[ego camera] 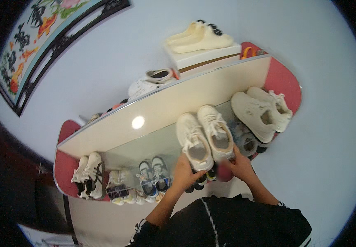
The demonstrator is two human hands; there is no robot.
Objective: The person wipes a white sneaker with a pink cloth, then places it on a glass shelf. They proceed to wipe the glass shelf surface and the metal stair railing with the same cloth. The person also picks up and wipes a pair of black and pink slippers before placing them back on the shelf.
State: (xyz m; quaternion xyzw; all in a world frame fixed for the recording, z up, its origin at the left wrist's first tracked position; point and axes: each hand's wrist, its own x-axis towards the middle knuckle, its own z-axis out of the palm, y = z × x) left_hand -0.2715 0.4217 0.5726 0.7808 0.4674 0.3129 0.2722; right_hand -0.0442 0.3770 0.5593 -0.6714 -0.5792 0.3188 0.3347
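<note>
My left hand (185, 173) holds the heel end of a white lace-up sneaker (192, 140), its toe pointing at the shoe rack. My right hand (239, 163) grips the heel of the matching white sneaker (215, 132) beside it. Both shoes are over the glass shelf (165, 140) of the rack, side by side with grey insoles showing. Whether their soles touch the glass, I cannot tell. A pair of off-white sneakers (252, 114) stands to their right. Grey, white and blue sneakers (154, 174) stand to their left.
White and black sneakers (94, 176) stand at the rack's red left end (63, 166). More shoes show below the glass. On top are cream slip-on shoes (199, 38) on a white shoebox (205, 57) and white clogs (150, 83). A framed picture (33, 49) hangs at upper left.
</note>
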